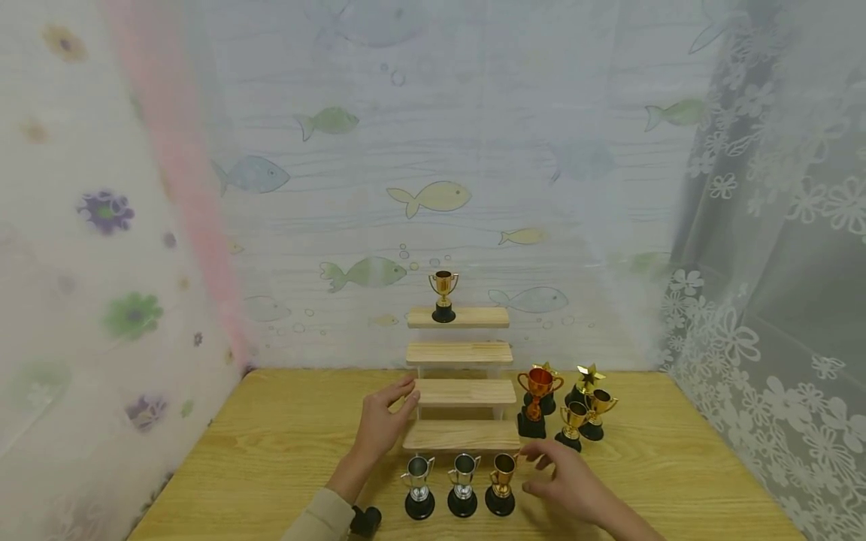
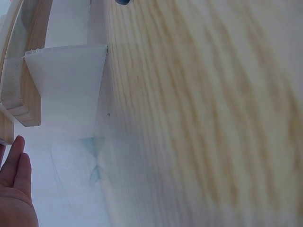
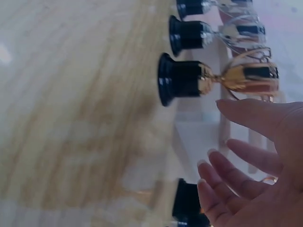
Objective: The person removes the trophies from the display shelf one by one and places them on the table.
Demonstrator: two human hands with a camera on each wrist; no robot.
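Observation:
A wooden four-step display stand (image 1: 461,434) with clear supports stands on the table. At its left side is my left hand (image 1: 386,421), fingers fairly straight, the tips by the end of the second step from the bottom. In the left wrist view, that hand (image 2: 16,189) shows only partly beside the step ends. My right hand (image 1: 564,481) is spread to the right of a copper-gold trophy cup (image 1: 504,472), holding nothing. The right wrist view shows its thumb (image 3: 251,113) close to this cup's handle; contact is unclear. Two silver trophy cups (image 1: 463,475) (image 1: 419,478) stand left of it.
A gold trophy cup (image 1: 443,289) stands on the top step. Right of the stand are a larger orange-bronze cup (image 1: 540,385), two small gold cups (image 1: 575,418) (image 1: 599,406) and star trophies (image 1: 589,374). Patterned curtains surround the table (image 1: 271,451).

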